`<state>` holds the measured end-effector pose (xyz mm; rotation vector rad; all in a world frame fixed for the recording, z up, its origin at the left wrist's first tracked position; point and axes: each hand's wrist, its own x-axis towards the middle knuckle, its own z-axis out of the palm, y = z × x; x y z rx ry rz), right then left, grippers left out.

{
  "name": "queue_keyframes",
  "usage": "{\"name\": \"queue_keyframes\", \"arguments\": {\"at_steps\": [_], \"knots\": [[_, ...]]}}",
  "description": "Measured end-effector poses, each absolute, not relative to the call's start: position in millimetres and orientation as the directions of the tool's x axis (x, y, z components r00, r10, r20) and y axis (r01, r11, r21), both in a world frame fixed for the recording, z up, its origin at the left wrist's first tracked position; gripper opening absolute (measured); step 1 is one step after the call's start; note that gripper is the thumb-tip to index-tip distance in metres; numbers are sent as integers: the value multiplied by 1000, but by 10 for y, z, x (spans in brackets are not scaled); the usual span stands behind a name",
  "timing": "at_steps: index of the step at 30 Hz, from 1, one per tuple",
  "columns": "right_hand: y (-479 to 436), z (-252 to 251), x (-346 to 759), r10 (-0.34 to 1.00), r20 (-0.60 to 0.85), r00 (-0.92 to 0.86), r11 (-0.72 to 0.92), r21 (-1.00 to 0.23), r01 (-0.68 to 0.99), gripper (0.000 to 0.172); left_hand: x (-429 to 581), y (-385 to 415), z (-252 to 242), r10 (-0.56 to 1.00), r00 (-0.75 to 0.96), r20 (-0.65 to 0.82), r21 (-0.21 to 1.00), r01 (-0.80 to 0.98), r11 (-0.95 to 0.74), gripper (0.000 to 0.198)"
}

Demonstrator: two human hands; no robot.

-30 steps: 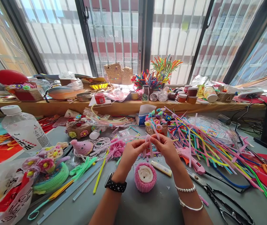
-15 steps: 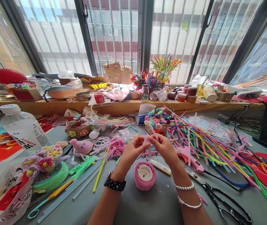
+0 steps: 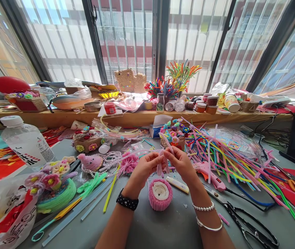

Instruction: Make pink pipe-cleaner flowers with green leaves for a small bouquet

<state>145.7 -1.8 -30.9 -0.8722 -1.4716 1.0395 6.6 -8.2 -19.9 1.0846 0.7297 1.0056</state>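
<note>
My left hand (image 3: 148, 166) and my right hand (image 3: 180, 164) meet over the middle of the table, fingers pinched on light pink pipe cleaners (image 3: 159, 169). Bent loops hang below the fingertips, and one strand sticks up past my right hand. Just under them stands a round pink fuzzy pot (image 3: 160, 202) with a rolled white filling inside. A pale glue tube or lighter-like stick (image 3: 177, 185) lies behind the pot, near my right wrist. The exact crossing of the strands is hidden by my fingers.
On the right are a pink glue gun (image 3: 216, 180), black-handled scissors (image 3: 246, 221) and a heap of coloured pipe cleaners (image 3: 230, 159). Glue sticks (image 3: 78, 211), a green flower pot (image 3: 59, 199) and a water bottle (image 3: 28, 143) stand or lie on the left.
My left fingers have closed in nearer the right ones, and the pink loops below them now hang differently, bunched together. The pot and table things stay put.
</note>
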Motion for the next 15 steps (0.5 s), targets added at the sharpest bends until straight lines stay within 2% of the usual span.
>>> {"name": "queue_keyframes", "arguments": {"at_steps": [4,7,11,15], "knots": [[-4,-304,1503,918,395,-35,391,-917,-74,33,47,-59,-198,967,255,-1,943,-323,86,25],[-31,-258,1574,867,498,20,495,-865,89,28,14,-42,-202,982,187,14,937,-346,52,24],[-89,-178,1653,779,625,-50,596,-713,371,18,-23,-42,-197,989,147,30,918,-396,31,21],[-122,-153,1674,748,651,-131,627,-629,459,17,-42,-29,-194,997,71,39,907,-421,-6,18]]}}
